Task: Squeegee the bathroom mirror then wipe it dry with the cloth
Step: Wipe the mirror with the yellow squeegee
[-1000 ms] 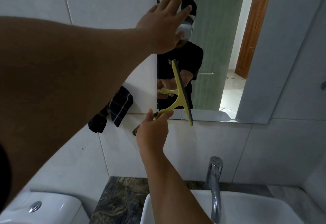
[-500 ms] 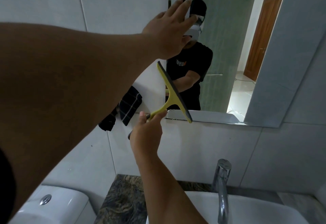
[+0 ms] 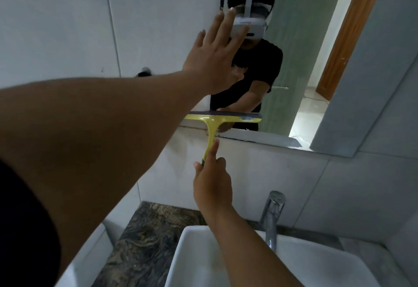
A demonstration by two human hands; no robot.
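The mirror (image 3: pixel 316 65) hangs on the tiled wall above the sink. My right hand (image 3: pixel 212 180) grips the handle of a yellow squeegee (image 3: pixel 222 118), index finger stretched up the handle. Its dark blade lies level across the mirror's lower left part, just above the bottom edge. My left hand (image 3: pixel 214 58) is spread flat, fingers apart, against the mirror's left edge, holding nothing. My left forearm hides the dark cloth on the wall; only a small dark bit (image 3: pixel 144 73) shows above the arm.
A white sink (image 3: pixel 203 264) with a chrome tap (image 3: pixel 272 216) sits below the mirror. A dark marbled counter (image 3: pixel 147 241) lies left of it, with a white toilet tank (image 3: pixel 88 262) further left. The mirror reflects a person in black and a wooden door.
The squeegee has turned from steeply tilted to level and now lies across the mirror's bottom. My left hand stayed flat at the mirror's left edge. The view shifted, so my arm now covers the cloth.
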